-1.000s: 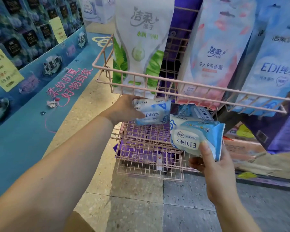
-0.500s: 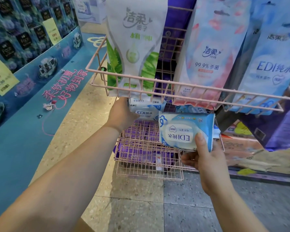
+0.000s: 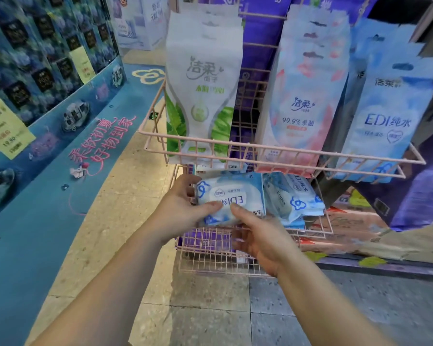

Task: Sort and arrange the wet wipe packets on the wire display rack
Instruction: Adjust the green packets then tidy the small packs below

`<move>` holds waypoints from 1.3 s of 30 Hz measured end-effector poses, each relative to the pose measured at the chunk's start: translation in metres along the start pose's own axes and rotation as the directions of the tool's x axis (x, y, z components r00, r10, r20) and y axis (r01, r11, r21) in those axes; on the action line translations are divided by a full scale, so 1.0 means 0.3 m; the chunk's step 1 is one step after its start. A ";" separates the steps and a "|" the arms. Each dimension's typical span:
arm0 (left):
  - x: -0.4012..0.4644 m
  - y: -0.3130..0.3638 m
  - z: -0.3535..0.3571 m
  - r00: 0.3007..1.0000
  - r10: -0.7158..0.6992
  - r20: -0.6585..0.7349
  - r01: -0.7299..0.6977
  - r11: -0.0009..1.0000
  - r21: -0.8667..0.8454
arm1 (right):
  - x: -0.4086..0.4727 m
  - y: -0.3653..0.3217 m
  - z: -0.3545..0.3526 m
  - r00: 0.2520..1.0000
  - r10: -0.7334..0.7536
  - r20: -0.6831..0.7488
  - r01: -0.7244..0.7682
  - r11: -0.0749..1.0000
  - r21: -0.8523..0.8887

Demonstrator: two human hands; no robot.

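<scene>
The wet wipe packet (image 3: 229, 196) is sitting over the lower shelf (image 3: 210, 248) of the pink wire rack (image 3: 273, 148), and we are gripping it with both hands: left hand (image 3: 179, 211) on its left end, right hand (image 3: 256, 236) beneath, thumbs pressing its near edge. Another packet (image 3: 293, 198) is lying just right.

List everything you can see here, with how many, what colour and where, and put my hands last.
wire display rack: one, pink, centre, several tiers
held wet wipe packet: one, blue and white, middle tier, between both hands
loose wet wipe packets: at least two, blue and white, middle tier, right of the held one
hanging wipe packs: three stacks; green-white, pink-blue, blue; top tier
price signs: two, yellow, left display
left hand: grips the packet's left end
right hand: grips its near edge
</scene>
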State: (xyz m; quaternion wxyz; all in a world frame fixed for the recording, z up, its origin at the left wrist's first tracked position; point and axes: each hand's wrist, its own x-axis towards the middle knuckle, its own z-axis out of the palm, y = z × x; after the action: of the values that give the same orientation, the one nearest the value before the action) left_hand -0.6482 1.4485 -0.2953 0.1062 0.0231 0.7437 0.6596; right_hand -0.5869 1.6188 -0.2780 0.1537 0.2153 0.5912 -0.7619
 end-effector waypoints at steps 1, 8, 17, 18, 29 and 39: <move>-0.001 0.007 -0.012 1.000 -0.010 -0.022 0.011 1.000 0.017 | -0.004 0.001 -0.010 0.998 -0.055 -0.010 0.055 0.998 -0.014; -0.019 0.098 -0.012 0.951 -0.064 0.301 0.066 0.998 0.003 | -0.044 -0.066 -0.046 0.969 -0.119 0.218 0.155 0.975 -0.158; -0.007 0.078 0.047 0.930 -0.360 0.067 0.352 0.826 -0.440 | -0.058 -0.028 -0.042 0.994 -0.090 0.065 0.096 0.990 -0.103; -0.003 0.073 0.041 0.929 -0.370 -0.007 0.341 0.865 -0.368 | -0.045 -0.030 -0.032 0.993 -0.115 -0.004 0.114 0.992 -0.061; 0.083 -0.011 0.036 0.977 -0.027 -0.209 0.209 0.259 0.943 | 0.132 -0.051 0.067 0.992 -0.092 -0.084 -0.057 0.266 -0.962; 0.009 -0.020 0.189 0.895 0.432 -0.108 -0.155 0.529 0.834 | -0.006 -0.019 -0.289 0.649 -0.616 -0.446 -0.161 0.462 -0.872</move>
State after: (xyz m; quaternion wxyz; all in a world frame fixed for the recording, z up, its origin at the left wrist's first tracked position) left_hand -0.6395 1.5036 -0.3078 -0.1449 0.0942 0.9523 0.2516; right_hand -0.5754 1.7042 -0.2903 -0.1216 0.2969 0.9202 -0.2242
